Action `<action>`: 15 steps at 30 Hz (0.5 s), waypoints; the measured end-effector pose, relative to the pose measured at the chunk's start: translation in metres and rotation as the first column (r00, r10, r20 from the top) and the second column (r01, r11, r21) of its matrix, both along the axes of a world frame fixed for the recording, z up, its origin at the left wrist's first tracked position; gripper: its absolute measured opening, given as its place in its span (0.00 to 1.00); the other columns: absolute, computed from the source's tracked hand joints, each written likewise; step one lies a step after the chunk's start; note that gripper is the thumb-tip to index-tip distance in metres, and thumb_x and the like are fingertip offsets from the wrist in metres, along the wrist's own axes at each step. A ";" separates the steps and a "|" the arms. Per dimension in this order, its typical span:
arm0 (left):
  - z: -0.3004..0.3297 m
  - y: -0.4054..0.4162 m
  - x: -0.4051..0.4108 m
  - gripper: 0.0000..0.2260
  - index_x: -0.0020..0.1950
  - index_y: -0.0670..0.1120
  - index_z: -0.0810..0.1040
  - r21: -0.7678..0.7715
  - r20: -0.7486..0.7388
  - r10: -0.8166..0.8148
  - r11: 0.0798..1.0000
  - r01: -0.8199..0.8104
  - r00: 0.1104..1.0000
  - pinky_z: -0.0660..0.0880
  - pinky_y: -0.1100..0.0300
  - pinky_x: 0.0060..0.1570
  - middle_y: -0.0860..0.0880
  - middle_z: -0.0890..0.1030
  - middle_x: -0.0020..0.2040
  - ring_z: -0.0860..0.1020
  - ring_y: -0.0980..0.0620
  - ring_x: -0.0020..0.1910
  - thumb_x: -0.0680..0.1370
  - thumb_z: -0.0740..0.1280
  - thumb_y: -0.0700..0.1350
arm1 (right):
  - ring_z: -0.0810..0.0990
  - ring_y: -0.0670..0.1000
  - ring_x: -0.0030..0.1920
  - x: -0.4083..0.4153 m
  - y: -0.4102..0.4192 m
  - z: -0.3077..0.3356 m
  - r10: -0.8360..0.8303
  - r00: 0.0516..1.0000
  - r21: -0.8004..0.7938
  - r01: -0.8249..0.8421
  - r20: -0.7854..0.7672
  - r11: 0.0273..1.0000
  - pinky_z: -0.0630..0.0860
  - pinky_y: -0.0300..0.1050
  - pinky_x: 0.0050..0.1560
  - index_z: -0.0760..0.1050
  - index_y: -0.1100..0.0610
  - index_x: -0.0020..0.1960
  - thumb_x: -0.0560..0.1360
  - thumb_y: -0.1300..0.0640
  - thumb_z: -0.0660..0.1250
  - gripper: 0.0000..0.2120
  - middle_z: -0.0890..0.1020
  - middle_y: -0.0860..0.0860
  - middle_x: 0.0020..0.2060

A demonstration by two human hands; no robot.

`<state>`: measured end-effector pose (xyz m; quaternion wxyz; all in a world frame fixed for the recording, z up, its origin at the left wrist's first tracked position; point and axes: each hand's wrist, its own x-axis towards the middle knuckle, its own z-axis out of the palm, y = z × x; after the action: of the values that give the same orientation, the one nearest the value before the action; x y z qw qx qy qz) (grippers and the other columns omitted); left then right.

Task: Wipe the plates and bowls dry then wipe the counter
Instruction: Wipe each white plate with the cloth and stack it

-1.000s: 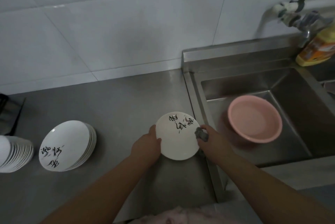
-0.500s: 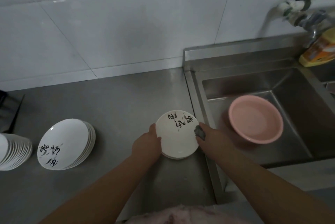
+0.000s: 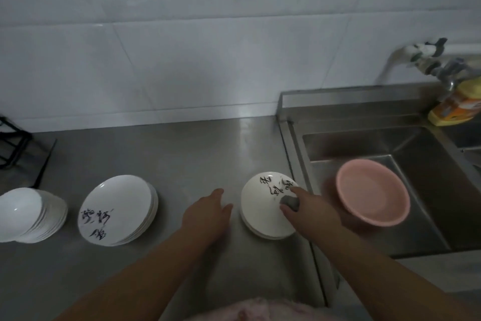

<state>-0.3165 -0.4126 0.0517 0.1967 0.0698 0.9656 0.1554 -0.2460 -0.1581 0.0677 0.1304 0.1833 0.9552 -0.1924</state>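
Nearest you, your left hand (image 3: pixel 208 214) lies flat and relaxed on the counter (image 3: pixel 182 164), fingers spread, holding nothing, just beside the small stack of plates (image 3: pixel 265 214) but apart from it. Your right hand (image 3: pixel 309 210) presses a grey cloth (image 3: pixel 289 201) onto the top plate of that stack, fingers curled round the wad, near the painted black characters. This stack sits at the counter's right edge, right against the sink (image 3: pixel 426 190) rim.

Well to the left, towards the counter's left edge, a bigger pile (image 3: pixel 117 210) of the same painted plates leans a little, and past it, cut by the frame's edge, stands a stack of plain white bowls (image 3: pixel 28 214). You cannot tell from here which of these are dry.

In the sink a pink basin (image 3: pixel 372 192) rests tilted. Further back, at the sink's far right corner, a yellow bottle (image 3: pixel 458 104) stands under the tap (image 3: pixel 429 58). A black rack (image 3: pixel 13 143) sits at the counter's far left corner, by the tiled wall (image 3: pixel 182 47).

By my reading you are mid-way through the dishes: the plate under your cloth is in hand, the ones beneath it probably wait, and the state of the bowls is unclear. The counter wipe is all left to do.
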 end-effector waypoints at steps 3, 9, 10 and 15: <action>0.009 -0.049 -0.005 0.23 0.75 0.54 0.67 0.010 -0.004 0.032 0.999 -0.032 0.999 0.76 0.51 0.61 0.48 0.83 0.59 0.80 0.46 0.61 0.82 0.59 0.61 | 0.78 0.54 0.65 -0.013 -0.038 0.005 0.025 1.000 -0.028 -0.026 -0.011 0.999 0.76 0.48 0.60 0.66 0.43 0.77 0.76 0.34 0.64 0.32 0.80 0.47 0.66; 0.021 -0.160 -0.010 0.20 0.73 0.54 0.70 -0.016 -0.087 0.192 0.981 -0.194 0.977 0.73 0.52 0.63 0.48 0.80 0.66 0.77 0.46 0.65 0.83 0.58 0.58 | 0.81 0.54 0.61 -0.046 -0.131 0.009 0.078 0.997 -0.150 -0.077 0.000 0.986 0.77 0.50 0.60 0.67 0.42 0.76 0.75 0.33 0.65 0.32 0.83 0.50 0.59; 0.019 -0.179 -0.011 0.21 0.74 0.54 0.70 -0.002 -0.092 0.229 0.973 -0.230 0.969 0.73 0.51 0.64 0.48 0.80 0.67 0.77 0.46 0.66 0.83 0.59 0.58 | 0.82 0.54 0.58 -0.051 -0.147 0.009 0.097 0.995 -0.161 -0.095 0.003 0.982 0.78 0.50 0.59 0.67 0.43 0.76 0.75 0.33 0.64 0.32 0.84 0.50 0.57; 0.013 -0.262 -0.010 0.22 0.75 0.49 0.68 0.052 -0.066 0.344 0.938 -0.342 0.936 0.70 0.51 0.67 0.46 0.73 0.71 0.74 0.45 0.69 0.83 0.62 0.55 | 0.80 0.56 0.63 -0.074 -0.220 0.005 0.188 0.982 -0.176 -0.180 0.029 0.968 0.76 0.50 0.62 0.66 0.43 0.77 0.74 0.31 0.63 0.34 0.83 0.52 0.62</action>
<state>-0.3262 -0.6741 0.0644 0.1294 -0.0900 0.9663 0.2035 -0.3200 -0.3780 0.0725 0.1848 0.0861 0.9446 -0.2573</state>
